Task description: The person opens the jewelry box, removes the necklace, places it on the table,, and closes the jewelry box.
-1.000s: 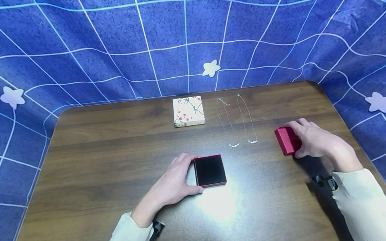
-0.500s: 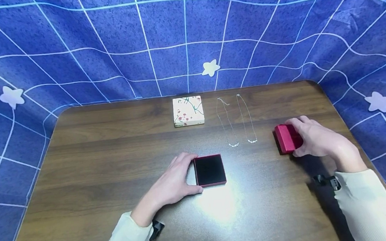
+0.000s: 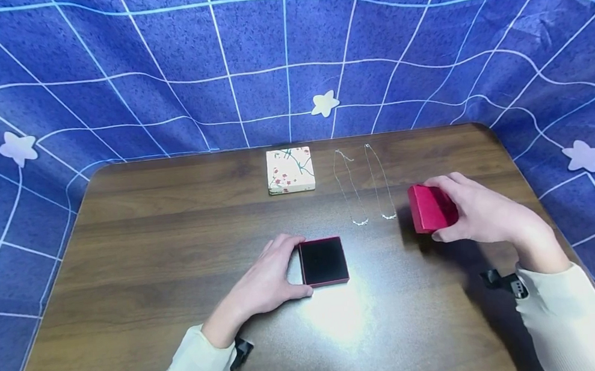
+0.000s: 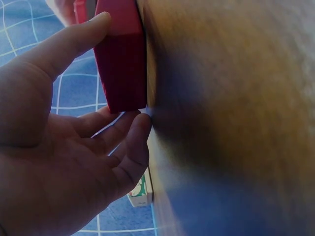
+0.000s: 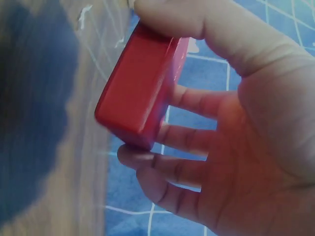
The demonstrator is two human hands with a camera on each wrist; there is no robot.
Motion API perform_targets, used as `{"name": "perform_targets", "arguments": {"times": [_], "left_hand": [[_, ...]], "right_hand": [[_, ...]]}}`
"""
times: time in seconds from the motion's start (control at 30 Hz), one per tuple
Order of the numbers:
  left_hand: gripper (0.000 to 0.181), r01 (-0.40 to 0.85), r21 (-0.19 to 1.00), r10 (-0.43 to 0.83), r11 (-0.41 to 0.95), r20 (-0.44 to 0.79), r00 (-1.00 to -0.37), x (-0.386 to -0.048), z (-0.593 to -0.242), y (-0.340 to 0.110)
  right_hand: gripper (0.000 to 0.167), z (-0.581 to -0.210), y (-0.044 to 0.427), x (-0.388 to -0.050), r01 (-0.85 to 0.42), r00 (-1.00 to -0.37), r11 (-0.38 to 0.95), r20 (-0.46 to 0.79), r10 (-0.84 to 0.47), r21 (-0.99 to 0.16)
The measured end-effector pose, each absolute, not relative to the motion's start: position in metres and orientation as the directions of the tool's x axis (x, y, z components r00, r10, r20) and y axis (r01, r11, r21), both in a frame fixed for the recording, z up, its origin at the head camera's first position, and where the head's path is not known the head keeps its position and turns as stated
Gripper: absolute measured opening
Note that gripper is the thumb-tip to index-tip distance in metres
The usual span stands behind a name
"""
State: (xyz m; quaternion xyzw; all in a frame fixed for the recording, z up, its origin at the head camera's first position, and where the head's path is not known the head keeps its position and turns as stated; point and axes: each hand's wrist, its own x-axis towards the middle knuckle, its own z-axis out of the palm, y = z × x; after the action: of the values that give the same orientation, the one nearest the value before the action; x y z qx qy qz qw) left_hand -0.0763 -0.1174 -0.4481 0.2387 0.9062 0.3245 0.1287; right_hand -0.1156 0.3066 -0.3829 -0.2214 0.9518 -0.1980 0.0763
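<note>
In the head view, my left hand (image 3: 264, 278) pinches the left side of a red jewelry box (image 3: 323, 261) between thumb and fingers. The box rests on the table, showing its black padded inside. The left wrist view has the thumb on one side wall of the box (image 4: 122, 73) and fingertips at the opposite one. At the right, my right hand (image 3: 487, 208) grips a plain red box lid (image 3: 429, 209) by two opposite sides, raised and tilted above its shadow. In the right wrist view the lid (image 5: 135, 81) sits between the thumb and the fingertips.
Two thin silver necklaces (image 3: 360, 223) (image 3: 389, 217) lie stretched out side by side on the wooden table (image 3: 173, 247). A white box (image 3: 290, 171) with a floral print is near the back edge. Blue cloth (image 3: 255, 45) with star shapes hangs behind.
My right hand has lifted the red box lid off the table and carried it leftward, toward the necklaces. The left hand and the jewelry box have stayed in place.
</note>
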Motion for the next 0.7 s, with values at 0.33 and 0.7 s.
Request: {"name": "perform_targets", "arguments": {"times": [0.33,0.7], "left_hand": [[0.091,0.348,0.653,0.513,0.673,-0.071,-0.856,-0.076,-0.447,-0.117],[0.095,0.345,0.653,0.514,0.674,-0.078,-0.854,-0.076,-0.447,-0.117]], "right_hand": [[0.089,-0.377,0.28,-0.109,-0.435,-0.874,0.775,0.009,-0.485,-0.458],[0.088,-0.379,0.251,-0.102,-0.476,-0.854,0.741,0.049,-0.517,-0.474]]}}
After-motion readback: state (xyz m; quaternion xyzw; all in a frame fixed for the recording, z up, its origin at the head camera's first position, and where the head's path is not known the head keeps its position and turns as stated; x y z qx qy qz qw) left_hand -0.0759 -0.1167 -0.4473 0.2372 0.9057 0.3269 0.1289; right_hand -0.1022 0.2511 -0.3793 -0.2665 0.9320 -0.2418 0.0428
